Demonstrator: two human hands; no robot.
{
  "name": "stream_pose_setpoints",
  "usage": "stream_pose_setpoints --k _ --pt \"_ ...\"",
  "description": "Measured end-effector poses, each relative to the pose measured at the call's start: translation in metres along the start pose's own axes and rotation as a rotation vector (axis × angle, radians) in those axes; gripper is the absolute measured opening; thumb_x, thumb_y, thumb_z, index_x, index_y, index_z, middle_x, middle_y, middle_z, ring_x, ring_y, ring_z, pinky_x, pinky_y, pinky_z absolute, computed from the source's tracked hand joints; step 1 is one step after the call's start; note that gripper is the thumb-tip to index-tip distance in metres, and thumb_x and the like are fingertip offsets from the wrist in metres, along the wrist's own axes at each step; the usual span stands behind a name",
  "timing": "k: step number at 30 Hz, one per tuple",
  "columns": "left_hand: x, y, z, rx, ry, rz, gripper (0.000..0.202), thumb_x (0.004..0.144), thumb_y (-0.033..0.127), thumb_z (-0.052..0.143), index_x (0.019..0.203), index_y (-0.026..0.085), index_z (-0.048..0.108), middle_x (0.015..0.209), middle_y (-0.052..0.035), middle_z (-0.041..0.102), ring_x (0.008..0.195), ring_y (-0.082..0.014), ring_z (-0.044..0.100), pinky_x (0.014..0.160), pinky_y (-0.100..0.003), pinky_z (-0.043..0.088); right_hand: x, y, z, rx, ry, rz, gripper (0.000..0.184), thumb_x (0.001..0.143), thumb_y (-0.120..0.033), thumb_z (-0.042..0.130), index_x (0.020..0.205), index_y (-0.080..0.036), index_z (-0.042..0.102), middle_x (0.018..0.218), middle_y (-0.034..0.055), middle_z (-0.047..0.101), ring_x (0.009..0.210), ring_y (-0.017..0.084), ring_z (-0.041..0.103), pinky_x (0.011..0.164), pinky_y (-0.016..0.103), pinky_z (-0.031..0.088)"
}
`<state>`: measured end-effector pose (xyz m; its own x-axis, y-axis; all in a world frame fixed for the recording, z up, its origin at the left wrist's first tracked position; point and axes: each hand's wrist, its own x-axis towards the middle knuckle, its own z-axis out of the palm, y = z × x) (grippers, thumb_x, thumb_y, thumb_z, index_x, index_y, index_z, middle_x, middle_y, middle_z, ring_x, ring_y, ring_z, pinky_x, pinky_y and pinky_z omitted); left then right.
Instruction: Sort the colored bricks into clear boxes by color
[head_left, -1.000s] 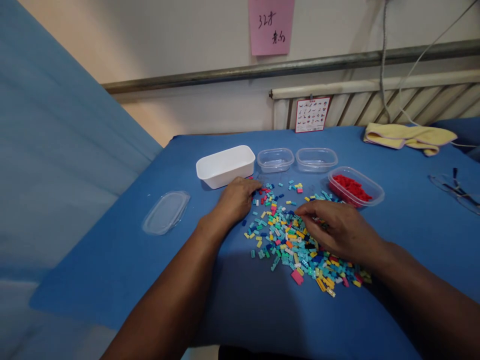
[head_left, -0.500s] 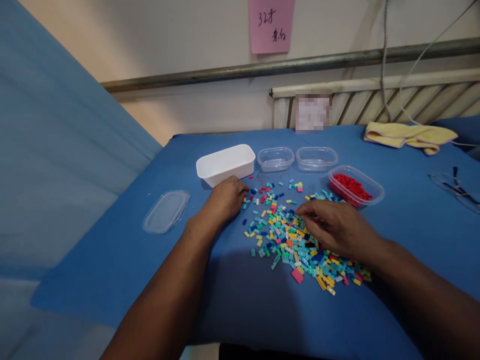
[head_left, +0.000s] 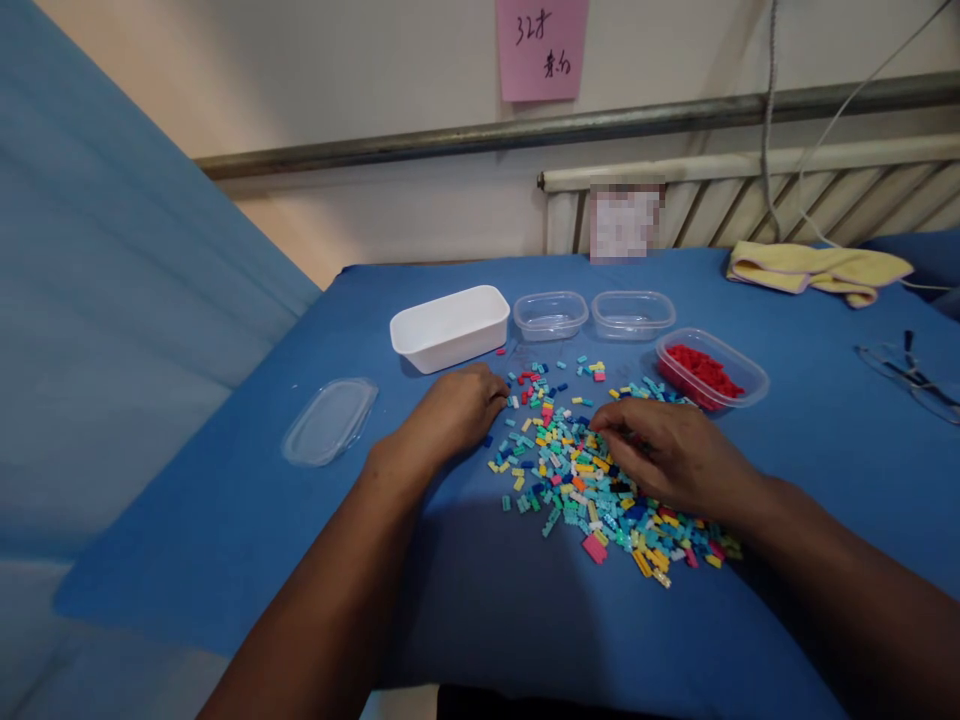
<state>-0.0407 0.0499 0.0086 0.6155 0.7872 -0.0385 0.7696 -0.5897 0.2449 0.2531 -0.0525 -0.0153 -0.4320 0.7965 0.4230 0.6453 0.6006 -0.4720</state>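
A heap of small coloured bricks (head_left: 577, 480) lies spread on the blue table (head_left: 480, 600). My left hand (head_left: 455, 412) rests palm down at the heap's left edge, just in front of the white tub (head_left: 450, 326), its fingers curled onto the bricks. My right hand (head_left: 670, 452) lies over the right part of the heap, fingertips pinched together among the bricks. What either hand holds is hidden.
Two clear tubs (head_left: 550, 315) (head_left: 632, 314) stand behind the heap, and a third tub (head_left: 711, 368) at the right holds red bricks. A clear lid (head_left: 330, 420) lies at the left. A yellow cloth (head_left: 817, 271) and spectacles (head_left: 911, 380) lie far right.
My left hand drew back from the far edge of the heap toward me and a little left, then edged right again. My right hand stayed over the bricks, fingers shifting slightly.
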Motion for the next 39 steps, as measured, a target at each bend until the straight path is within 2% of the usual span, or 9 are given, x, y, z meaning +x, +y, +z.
stream_pose_setpoints --k 4,7,10,13,19,25,30,35,39 --pt "-0.003 0.005 -0.002 -0.214 0.093 -0.077 0.014 0.096 0.021 0.064 0.094 0.019 0.078 0.094 -0.0082 0.075 0.083 -0.0221 0.064 0.078 -0.035 0.049 -0.001 0.0 0.003 -0.018 0.04 -0.035 0.022 0.105 -0.018 0.058 0.122 -0.02 0.07 0.103 0.0049 0.082 0.086 0.019 0.079 0.071 0.03 0.058" --pt "-0.004 0.02 -0.002 -0.651 0.154 -0.159 0.015 0.095 0.032 0.069 0.096 0.019 0.076 0.086 -0.0041 0.074 0.075 -0.0177 0.063 0.072 -0.031 0.049 0.0 -0.001 0.003 -0.021 0.067 -0.072 0.021 0.106 -0.018 0.059 0.124 -0.021 0.071 0.11 0.006 0.083 0.095 0.021 0.08 0.08 0.033 0.061" --pt "-0.004 0.044 0.002 -1.131 0.081 -0.215 0.024 0.088 0.038 0.08 0.097 0.016 0.075 0.081 -0.002 0.073 0.067 -0.0132 0.063 0.068 -0.027 0.052 0.002 -0.005 0.003 -0.005 0.107 -0.069 0.015 0.107 -0.022 0.063 0.12 -0.021 0.071 0.107 0.0051 0.083 0.093 0.02 0.079 0.079 0.032 0.06" --pt "-0.003 0.066 0.009 -1.322 0.0 -0.226 0.028 0.082 0.037 0.087 0.095 0.015 0.076 0.076 -0.0013 0.073 0.065 -0.0105 0.065 0.068 -0.024 0.053 0.004 -0.007 0.004 0.008 0.162 -0.061 0.012 0.108 -0.025 0.066 0.117 -0.021 0.071 0.103 0.0046 0.082 0.087 0.019 0.078 0.076 0.031 0.06" --pt "0.0 0.085 0.025 -1.485 0.04 -0.283 0.027 0.084 0.03 0.09 0.098 0.012 0.076 0.081 -0.0044 0.078 0.072 -0.0114 0.073 0.073 -0.023 0.059 0.004 -0.007 0.006 -0.031 0.207 -0.076 0.015 0.107 -0.024 0.067 0.121 -0.021 0.072 0.102 0.0051 0.083 0.086 0.019 0.079 0.076 0.032 0.062" --pt "0.0 0.092 0.036 -1.558 0.108 -0.363 0.02 0.089 0.027 0.088 0.1 0.013 0.077 0.083 -0.004 0.079 0.073 -0.011 0.075 0.076 -0.024 0.062 0.003 -0.004 0.007 -0.126 0.224 -0.123 0.021 0.108 -0.024 0.065 0.128 -0.022 0.074 0.115 0.0085 0.085 0.101 0.023 0.082 0.089 0.037 0.067" --pt "-0.001 0.095 0.037 -1.554 0.049 -0.385 0.014 0.092 0.021 0.084 0.104 0.014 0.08 0.087 -0.0058 0.081 0.077 -0.0114 0.076 0.076 -0.022 0.061 0.003 -0.003 0.005 -0.186 0.181 -0.105 0.02 0.11 -0.024 0.061 0.125 -0.021 0.074 0.111 0.0089 0.085 0.096 0.024 0.082 0.085 0.037 0.067" --pt "-0.003 0.098 0.036 -1.6 0.035 -0.4 0.019 0.089 0.017 0.085 0.108 0.015 0.081 0.099 -0.0076 0.084 0.09 -0.0133 0.08 0.085 -0.024 0.062 0.003 -0.002 0.0 -0.198 0.114 -0.095 0.014 0.11 -0.027 0.061 0.115 -0.02 0.072 0.106 0.0086 0.083 0.091 0.023 0.079 0.079 0.036 0.062" --pt "-0.004 0.097 0.036 -1.605 0.057 -0.402 0.023 0.085 0.017 0.088 0.106 0.014 0.079 0.092 -0.006 0.083 0.086 -0.0136 0.079 0.084 -0.025 0.062 0.005 -0.004 -0.004 -0.164 0.099 -0.124 0.012 0.11 -0.025 0.061 0.115 -0.021 0.071 0.109 0.0093 0.079 0.096 0.023 0.075 0.083 0.036 0.061"
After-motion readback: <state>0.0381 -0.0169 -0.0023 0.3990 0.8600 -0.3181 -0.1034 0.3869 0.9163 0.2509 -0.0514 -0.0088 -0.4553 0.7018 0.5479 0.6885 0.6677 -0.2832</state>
